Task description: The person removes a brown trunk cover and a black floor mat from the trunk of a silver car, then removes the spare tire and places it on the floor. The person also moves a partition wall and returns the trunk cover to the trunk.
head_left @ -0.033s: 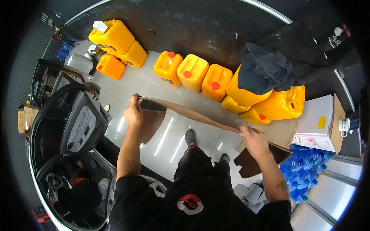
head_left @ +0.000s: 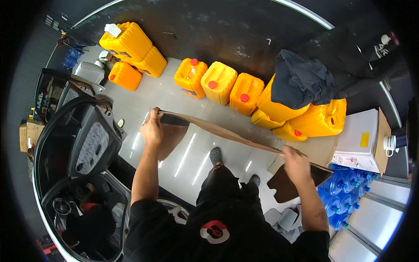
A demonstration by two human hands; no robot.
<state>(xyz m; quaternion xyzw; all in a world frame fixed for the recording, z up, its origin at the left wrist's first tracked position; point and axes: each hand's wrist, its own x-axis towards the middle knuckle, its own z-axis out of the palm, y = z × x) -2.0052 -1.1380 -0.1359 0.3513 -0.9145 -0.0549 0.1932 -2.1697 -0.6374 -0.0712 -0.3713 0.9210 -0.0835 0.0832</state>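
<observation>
Between my two hands stretches a long, thin, bent brown panel, seen nearly edge-on; its exact kind I cannot make out. My left hand is closed on its left end, where a dark brown face hangs down below the fingers. My right hand grips near the right end, fingers over the upper edge. Past that hand a dark flap with a notched edge shows below. The panel is held above the tiled floor, in front of my legs. My right forearm hides part of the flap.
Yellow jerrycans line the dark wall, with a dark cloth on the right ones. At right are a white box, a mug and blue water bottles. An open car door stands left; a person sits inside the car.
My right hand has shifted slightly to the right with its end of the panel. My left hand has stayed almost where it was.
</observation>
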